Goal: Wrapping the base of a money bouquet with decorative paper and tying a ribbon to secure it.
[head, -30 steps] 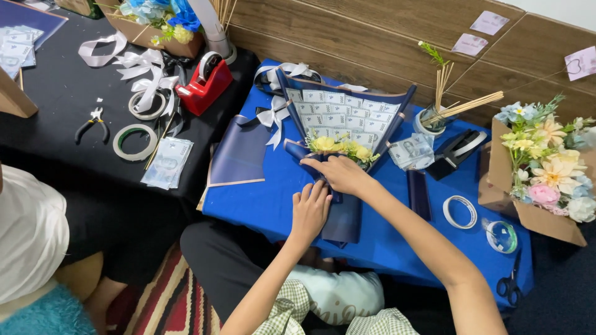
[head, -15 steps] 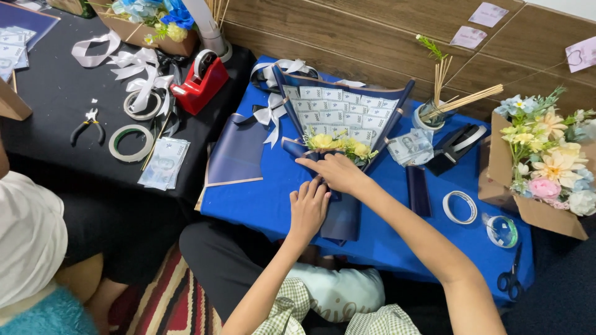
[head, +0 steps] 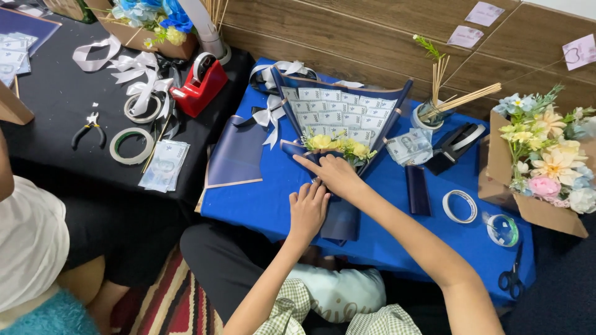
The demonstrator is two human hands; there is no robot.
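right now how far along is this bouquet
Done: banknotes fanned inside navy paper, yellow flowers set at the front. In hand: left hand and right hand press the wrapping at the stem. Left: the wrap looks untied; ribbon and tape rolls lie aside.

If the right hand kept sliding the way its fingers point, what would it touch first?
The right hand points up and left across the navy wrapping paper. Going on, it would probably meet the white ribbon bow at the bouquet's left edge first, though depth is hard to judge.
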